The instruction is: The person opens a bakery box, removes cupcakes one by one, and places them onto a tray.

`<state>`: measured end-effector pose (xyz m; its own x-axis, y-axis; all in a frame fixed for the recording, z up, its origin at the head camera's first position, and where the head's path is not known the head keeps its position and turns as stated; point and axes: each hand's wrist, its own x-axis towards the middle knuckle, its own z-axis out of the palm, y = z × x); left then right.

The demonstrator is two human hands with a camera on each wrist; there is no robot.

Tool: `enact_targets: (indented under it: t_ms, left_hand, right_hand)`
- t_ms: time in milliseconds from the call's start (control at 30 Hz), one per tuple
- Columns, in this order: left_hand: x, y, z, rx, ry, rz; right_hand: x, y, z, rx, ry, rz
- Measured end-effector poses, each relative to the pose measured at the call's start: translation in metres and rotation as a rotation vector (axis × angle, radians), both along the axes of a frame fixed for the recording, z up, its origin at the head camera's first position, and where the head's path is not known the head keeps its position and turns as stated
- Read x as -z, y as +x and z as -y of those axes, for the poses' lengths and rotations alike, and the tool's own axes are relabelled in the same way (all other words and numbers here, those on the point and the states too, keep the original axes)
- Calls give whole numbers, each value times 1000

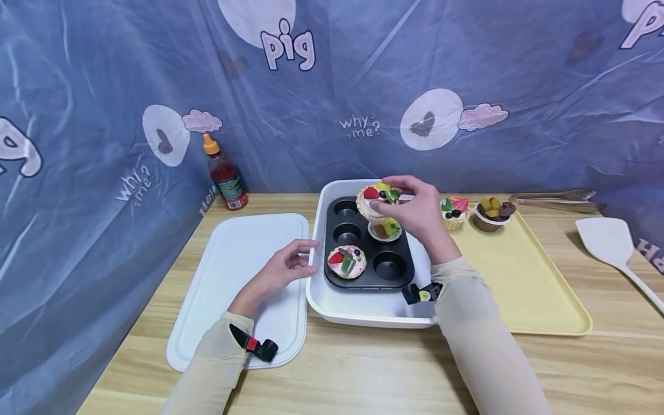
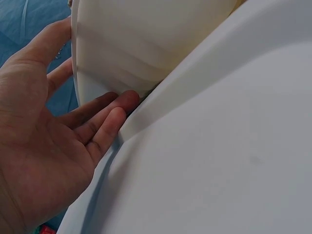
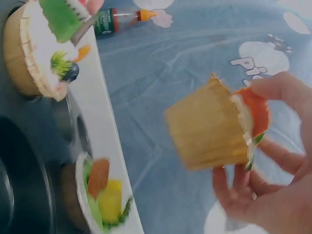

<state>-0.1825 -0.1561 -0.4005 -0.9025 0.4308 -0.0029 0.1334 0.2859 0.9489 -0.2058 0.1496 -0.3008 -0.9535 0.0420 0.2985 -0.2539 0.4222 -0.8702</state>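
by the left hand [image 1: 277, 270], its fingers loosely parted, the left wall of a white rectangular plastic tub [image 1: 373, 319] is touched. inside, a black metal six-cup muffin tin [image 1: 370, 282] is set with its long axis front to back. above its far half, a tan-cased, fruit-topped tart [image 1: 369, 213] is pinched by the nearer right hand [image 1: 417, 210], left of the palm.

I can read the blue curtain [image 1: 332, 155] behind the sauce bottle [image 1: 222, 170] easily enough: "pig" [image 1: 288, 46] above and right of the bottle, "why me?" [image 1: 360, 125] farther right and again to its left. Cropped letters — a "g" [image 1: 28, 158] far left of it, a "p" [image 1: 640, 26] far right — run off the edge. The bottle's own label [image 1: 230, 187] is too small to make out.
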Motion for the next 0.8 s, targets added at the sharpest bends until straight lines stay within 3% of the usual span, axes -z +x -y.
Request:
enact_targets:
  t_ms: [400, 800]
  left_hand:
    - [3, 2, -3, 3, 9, 0]
    - [1, 0, 0, -13, -13, 4]
  right_hand:
    - [-27, 26, -32, 118, -36, -36]
    - [-23, 39, -66, 254, -62, -1]
